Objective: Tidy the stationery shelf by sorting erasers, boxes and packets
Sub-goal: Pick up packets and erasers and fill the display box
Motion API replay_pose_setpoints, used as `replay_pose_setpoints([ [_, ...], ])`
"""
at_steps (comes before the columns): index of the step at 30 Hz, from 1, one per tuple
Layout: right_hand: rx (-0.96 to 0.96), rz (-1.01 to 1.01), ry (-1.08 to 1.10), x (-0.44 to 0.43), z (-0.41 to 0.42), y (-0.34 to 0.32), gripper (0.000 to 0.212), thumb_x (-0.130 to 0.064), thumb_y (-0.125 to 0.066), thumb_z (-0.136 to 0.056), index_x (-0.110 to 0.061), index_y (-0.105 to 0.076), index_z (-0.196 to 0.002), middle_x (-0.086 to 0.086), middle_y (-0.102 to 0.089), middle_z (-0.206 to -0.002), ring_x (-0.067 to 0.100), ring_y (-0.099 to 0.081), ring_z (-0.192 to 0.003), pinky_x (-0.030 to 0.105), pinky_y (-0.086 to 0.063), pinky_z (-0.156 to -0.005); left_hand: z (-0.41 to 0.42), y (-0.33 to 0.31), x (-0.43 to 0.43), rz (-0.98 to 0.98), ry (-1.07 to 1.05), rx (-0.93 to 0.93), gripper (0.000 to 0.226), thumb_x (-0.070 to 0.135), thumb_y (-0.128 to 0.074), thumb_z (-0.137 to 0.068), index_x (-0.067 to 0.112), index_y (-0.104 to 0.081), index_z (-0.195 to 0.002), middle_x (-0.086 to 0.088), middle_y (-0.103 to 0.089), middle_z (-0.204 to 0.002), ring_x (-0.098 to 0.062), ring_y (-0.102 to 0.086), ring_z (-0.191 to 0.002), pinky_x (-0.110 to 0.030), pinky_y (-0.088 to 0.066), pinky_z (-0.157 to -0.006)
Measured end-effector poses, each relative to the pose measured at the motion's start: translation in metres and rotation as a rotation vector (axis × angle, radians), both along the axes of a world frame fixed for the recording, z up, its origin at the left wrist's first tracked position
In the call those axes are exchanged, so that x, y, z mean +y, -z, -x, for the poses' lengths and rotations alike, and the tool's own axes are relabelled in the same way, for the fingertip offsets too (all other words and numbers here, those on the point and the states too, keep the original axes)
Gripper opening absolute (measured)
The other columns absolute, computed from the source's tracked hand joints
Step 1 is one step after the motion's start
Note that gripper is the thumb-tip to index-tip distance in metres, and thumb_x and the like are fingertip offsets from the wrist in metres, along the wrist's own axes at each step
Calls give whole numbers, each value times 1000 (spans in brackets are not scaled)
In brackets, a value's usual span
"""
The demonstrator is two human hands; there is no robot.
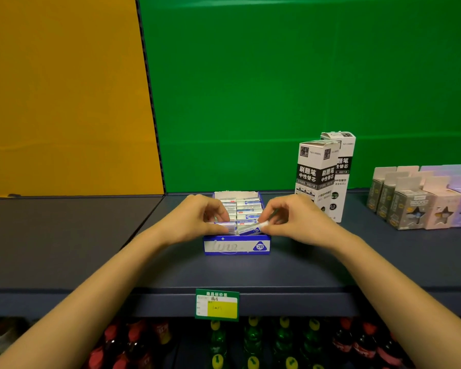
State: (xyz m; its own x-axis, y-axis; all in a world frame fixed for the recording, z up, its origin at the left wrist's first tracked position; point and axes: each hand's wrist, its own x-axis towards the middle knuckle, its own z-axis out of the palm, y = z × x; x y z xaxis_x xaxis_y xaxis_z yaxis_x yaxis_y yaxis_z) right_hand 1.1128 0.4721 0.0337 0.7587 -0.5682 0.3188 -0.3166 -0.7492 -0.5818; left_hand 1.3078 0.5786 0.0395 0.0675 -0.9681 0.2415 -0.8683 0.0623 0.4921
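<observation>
Blue-white eraser box (pixel 237 245), "2B" front, wrapped erasers (pixel 246 209) inside

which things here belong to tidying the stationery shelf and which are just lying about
Part of the job: blue eraser box, erasers inside it, tall refill boxes, small star boxes.
Just lying about: price tag, drink bottles on the shelf below.

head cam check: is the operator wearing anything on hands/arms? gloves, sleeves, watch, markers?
Nothing worn that shows. The left hand and right hand are bare, with no gloves. The left forearm and right forearm are uncovered down to the frame's edge, with no sleeve or cuff in view. No watch, bracelet, ring, tape or tracking marker is visible.
</observation>
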Motion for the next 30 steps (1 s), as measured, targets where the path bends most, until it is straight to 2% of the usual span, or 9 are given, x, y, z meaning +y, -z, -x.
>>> replay_pose_setpoints([
  [5,118,164,-10,0,-4,-7,10,-20,-74,-74,-16,-72,-83,-1,-74,-86,11,-68,-81,27,-55,-78,2,3,-1,26,-8,-4,27,26,-70,-78,13,-71,-102,-1,-70,-104,-9,-62,-86,-15,-52,-67],
  [10,156,221,-33,0,-7,-9,10,-20,-72,-75,-17,-72,-85,-3,-74,-87,9,-66,-79,26,-54,-76,-5,-1,2,-20,43,-34,27,19,-65,-83,15,-69,-109,0,-67,-113,-6,-60,-93,-21,-53,-82],
  [14,201,174,-70,-3,-7,-12,8,-19,-73,-77,-15,-73,-84,-3,-73,-84,8,-66,-78,24,-54,-78,-8,-3,2,-77,100,-55,26,14,-61,-85,14,-68,-110,1,-66,-114,-8,-59,-101,-20,-53,-85],
  [16,251,171,-89,-4,-8,-15,8,-20,-72,-78,-14,-74,-83,-3,-74,-84,7,-66,-77,22,-53,-78,-7,-6,0,-93,123,-73,24,12,-62,-85,11,-69,-108,-2,-67,-113,-9,-59,-103,-15,-52,-81],
  [18,284,171,-101,-4,-10,-17,9,-20,-71,-79,-14,-74,-84,-1,-75,-88,6,-65,-77,21,-53,-78,-8,-8,-2,-105,128,-71,23,8,-63,-83,6,-70,-105,-5,-67,-109,-12,-61,-102,-8,-50,-71],
  [20,288,158,-107,-4,-13,-18,11,-21,-71,-78,-14,-75,-87,-1,-75,-90,7,-67,-78,22,-53,-80,-9,-10,-6,-106,118,-79,21,5,-66,-80,3,-71,-101,-8,-69,-106,-16,-64,-98,-6,-48,-66],
  [24,276,144,-98,-6,-21,-14,12,-19,-73,-77,-16,-76,-88,-1,-76,-89,5,-66,-75,21,-54,-78,-12,-10,-10,-135,113,-106,18,9,-69,-78,5,-73,-96,-9,-71,-104,-12,-65,-92,-11,-52,-69],
  [27,263,122,-90,-8,-23,-14,10,-18,-74,-75,-17,-77,-85,-2,-76,-86,2,-63,-69,18,-52,-74,-14,-10,-9,-161,151,-73,19,8,-67,-80,3,-71,-98,-9,-69,-106,-14,-63,-98,-7,-50,-67],
  [30,264,114,-86,-10,-23,-13,10,-20,-74,-75,-18,-77,-85,-3,-76,-87,4,-66,-74,19,-53,-77,-17,-9,-8,-173,178,-50,21,9,-64,-82,3,-70,-101,-8,-66,-108,-12,-60,-103,-7,-50,-69],
])
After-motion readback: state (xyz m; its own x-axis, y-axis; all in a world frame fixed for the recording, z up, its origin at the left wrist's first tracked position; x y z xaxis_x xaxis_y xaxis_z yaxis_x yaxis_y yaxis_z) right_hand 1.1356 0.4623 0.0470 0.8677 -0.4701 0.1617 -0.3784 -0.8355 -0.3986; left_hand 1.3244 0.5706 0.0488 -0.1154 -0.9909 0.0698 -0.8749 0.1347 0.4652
